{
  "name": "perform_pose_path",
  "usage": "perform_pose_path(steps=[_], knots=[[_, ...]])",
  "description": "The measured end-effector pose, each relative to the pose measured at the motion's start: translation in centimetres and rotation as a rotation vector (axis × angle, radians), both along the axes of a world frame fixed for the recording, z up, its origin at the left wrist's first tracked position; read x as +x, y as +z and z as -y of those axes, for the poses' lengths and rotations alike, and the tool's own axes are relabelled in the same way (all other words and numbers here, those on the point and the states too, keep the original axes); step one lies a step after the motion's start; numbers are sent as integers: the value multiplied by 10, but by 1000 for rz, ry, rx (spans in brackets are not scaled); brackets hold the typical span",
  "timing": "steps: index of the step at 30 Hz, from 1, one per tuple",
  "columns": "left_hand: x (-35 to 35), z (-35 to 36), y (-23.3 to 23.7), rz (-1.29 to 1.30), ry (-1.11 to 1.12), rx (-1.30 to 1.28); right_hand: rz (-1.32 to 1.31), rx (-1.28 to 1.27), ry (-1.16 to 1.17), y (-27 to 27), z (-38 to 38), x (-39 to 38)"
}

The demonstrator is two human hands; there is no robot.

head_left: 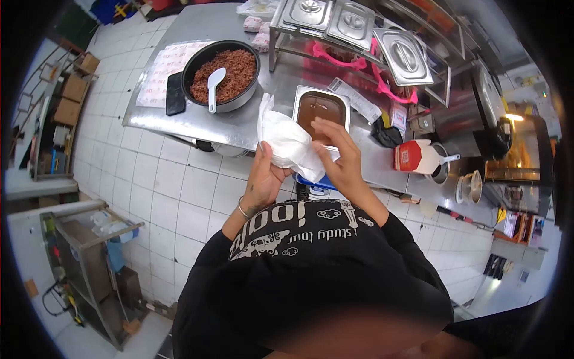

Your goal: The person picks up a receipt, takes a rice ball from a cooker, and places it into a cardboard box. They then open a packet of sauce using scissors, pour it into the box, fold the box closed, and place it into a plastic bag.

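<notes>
A crumpled white paper wrapper, bunched around something I cannot see, is held up in front of my body. My left hand, with a bracelet at the wrist, grips it from the left and below. At its right end, my right hand has the paper's edge between thumb and curled fingers. Just beyond that hand, a metal pan contains brown liquid. Farther left on the counter, a black pot is filled with reddish-brown rice, and a white rice paddle lies on top.
A dark phone lies beside the pot on printed wrapping sheets. Lidded metal pans stand on a rack at the back. To the right are a red-and-white carton and a black pouch. Small wrapped packets sit behind the pot.
</notes>
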State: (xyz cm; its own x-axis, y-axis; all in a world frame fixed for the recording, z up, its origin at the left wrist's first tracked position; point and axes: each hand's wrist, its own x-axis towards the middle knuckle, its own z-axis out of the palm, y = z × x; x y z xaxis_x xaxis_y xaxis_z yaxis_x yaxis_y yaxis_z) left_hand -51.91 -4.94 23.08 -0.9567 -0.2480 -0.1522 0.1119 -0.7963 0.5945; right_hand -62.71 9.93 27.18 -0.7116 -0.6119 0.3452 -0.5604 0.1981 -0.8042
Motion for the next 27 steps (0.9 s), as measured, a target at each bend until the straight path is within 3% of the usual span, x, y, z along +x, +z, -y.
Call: perform_pose_path(steps=[3,7,11,15,17,19,22,23,27], knots=[[-2,-1,-8,-33,-132,34,-210,65,27,6,3,18],[-10,-13,-8,-21,-233,-17,-418,133,-133,-11,-12,26],[-20,-34,-6,18,-296,-32,-459,145,-220,-7,-36,29],[-33,-61,-3,63,-362,-92,-211,-51,-413,-16,-74,16],[-42,-73,-7,68,-419,-62,370,-198,-589,-20,-108,3],[-54,-86,-27,53,-486,99,898,-731,-556,-36,-140,-16],[-76,-123,-25,70,-508,86,1070,-1015,-466,-39,-179,-36],[-85,-136,-25,14,-556,92,1191,-905,-211,-19,-193,-27],[-136,-200,4,-77,-659,-119,1047,-792,-423,-18,-244,-36]])
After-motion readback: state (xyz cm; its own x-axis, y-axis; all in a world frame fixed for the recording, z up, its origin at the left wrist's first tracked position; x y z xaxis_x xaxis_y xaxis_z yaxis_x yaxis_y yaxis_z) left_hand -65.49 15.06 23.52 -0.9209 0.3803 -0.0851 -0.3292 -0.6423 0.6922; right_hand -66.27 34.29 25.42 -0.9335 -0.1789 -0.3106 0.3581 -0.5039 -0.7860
